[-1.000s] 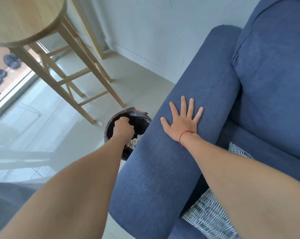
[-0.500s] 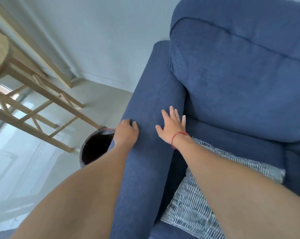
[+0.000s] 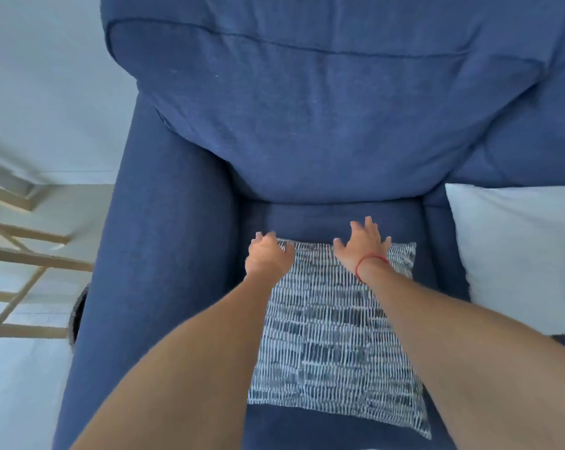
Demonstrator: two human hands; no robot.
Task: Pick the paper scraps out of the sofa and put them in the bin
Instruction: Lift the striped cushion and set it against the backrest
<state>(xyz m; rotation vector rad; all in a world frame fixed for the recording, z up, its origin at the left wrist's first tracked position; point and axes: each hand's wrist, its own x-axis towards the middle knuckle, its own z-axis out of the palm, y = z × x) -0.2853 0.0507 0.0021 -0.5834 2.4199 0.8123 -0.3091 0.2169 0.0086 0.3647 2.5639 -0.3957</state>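
I see the sofa (image 3: 323, 125) filling the view, a cushion (image 3: 333, 336) under both hands, the bin (image 3: 77, 316) far to the left of them, and no scraps visible, so I judge this a search step: left hand (image 3: 268, 258) and right hand (image 3: 362, 245), both open and empty, must next lift the cushion's far edge.

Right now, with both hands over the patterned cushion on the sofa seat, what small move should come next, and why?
Probably take the far edge of the patterned cushion and lift it. Both the left hand and the right hand are empty and open above that edge, and no paper scraps show on the sofa, so any remaining ones may lie beneath the cushion or in the seat gap.
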